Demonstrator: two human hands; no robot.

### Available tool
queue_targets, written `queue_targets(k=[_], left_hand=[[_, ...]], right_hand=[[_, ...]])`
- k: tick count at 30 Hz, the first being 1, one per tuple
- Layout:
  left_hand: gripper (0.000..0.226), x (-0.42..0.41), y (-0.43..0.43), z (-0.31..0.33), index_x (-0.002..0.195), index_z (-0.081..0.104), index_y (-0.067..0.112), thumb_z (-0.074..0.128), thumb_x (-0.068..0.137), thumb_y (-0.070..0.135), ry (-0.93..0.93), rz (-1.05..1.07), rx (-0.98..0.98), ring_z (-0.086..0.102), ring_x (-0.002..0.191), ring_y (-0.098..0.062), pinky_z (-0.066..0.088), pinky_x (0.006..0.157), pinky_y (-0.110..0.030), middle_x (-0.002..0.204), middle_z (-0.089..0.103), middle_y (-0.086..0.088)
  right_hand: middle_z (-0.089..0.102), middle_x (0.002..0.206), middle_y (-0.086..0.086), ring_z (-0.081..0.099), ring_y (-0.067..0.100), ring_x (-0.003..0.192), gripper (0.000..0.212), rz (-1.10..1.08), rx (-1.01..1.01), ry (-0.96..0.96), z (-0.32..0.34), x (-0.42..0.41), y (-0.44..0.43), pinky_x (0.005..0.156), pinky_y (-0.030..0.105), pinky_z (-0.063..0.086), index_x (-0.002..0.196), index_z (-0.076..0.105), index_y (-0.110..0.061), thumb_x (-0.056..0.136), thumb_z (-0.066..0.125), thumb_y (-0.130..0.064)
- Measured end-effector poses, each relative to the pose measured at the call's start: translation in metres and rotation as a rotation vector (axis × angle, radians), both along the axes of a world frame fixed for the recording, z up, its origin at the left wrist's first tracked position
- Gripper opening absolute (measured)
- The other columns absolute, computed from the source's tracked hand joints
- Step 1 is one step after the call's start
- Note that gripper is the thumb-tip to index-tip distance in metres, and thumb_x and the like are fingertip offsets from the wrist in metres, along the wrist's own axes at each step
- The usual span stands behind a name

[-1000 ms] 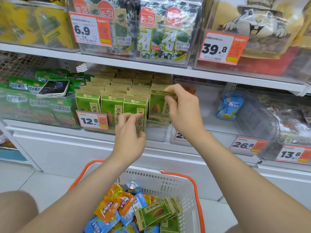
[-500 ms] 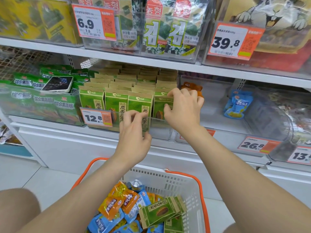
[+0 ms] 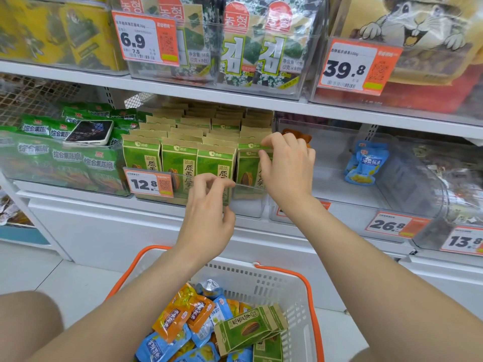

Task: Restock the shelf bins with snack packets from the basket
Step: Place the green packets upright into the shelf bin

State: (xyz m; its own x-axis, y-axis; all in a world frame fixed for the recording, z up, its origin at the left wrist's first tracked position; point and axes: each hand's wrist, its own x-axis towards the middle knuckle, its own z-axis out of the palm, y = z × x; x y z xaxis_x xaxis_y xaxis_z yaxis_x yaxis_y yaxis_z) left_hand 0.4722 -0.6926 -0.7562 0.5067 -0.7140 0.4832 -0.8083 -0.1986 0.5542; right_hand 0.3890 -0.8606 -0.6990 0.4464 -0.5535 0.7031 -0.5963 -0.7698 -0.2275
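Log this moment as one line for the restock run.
step: setting green packet in bin | right hand: pinches its top | left hand: at bin front, grip unclear | basket: snack packets inside

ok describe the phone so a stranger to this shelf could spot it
On the lower shelf, find the clear bin left of the 12.8 price tag. The phone lies on top of its bright green packets, the only dark glossy slab there, edged in white.

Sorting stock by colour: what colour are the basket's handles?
The basket handles are orange, clearest in the head view.
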Motion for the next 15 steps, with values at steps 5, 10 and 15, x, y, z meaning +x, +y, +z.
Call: queue_targets(k=[5,10,15], left_hand=[[0.045,0.001,-0.001,-0.002,0.133,0.057,0.023,0.063,0.092,0.005,-0.019,-0.031,0.024,0.044,0.122,-0.018,0.036,0.101,-0.028,0.129,0.041,0.004],[0.037,0.004,-0.001,-0.006,0.128,0.061,0.024,0.062,0.094,0.008,-0.030,-0.047,0.068,0.045,0.119,-0.017,0.038,0.099,-0.029,0.126,0.045,0.005],[0.030,0.008,-0.002,-0.010,0.123,0.064,0.024,0.060,0.096,0.013,-0.044,-0.048,0.119,0.048,0.114,-0.017,0.044,0.098,-0.034,0.123,0.052,0.006]], right_hand=[[0.063,0.103,-0.004,0.055,0.025,0.098,0.009,0.025,0.019,-0.022,-0.001,0.004,-0.008,0.084,0.041,0.038,0.105,0.069,-0.028,0.100,0.061,-0.025],[0.064,0.101,-0.003,0.056,0.025,0.096,0.012,0.075,-0.011,-0.034,-0.001,0.006,-0.007,0.082,0.039,0.036,0.106,0.073,-0.027,0.099,0.064,-0.023],[0.058,0.109,0.000,0.052,0.025,0.100,0.024,0.065,-0.066,-0.070,-0.002,0.000,0.002,0.082,0.038,0.039,0.113,0.066,-0.025,0.091,0.066,-0.016]])
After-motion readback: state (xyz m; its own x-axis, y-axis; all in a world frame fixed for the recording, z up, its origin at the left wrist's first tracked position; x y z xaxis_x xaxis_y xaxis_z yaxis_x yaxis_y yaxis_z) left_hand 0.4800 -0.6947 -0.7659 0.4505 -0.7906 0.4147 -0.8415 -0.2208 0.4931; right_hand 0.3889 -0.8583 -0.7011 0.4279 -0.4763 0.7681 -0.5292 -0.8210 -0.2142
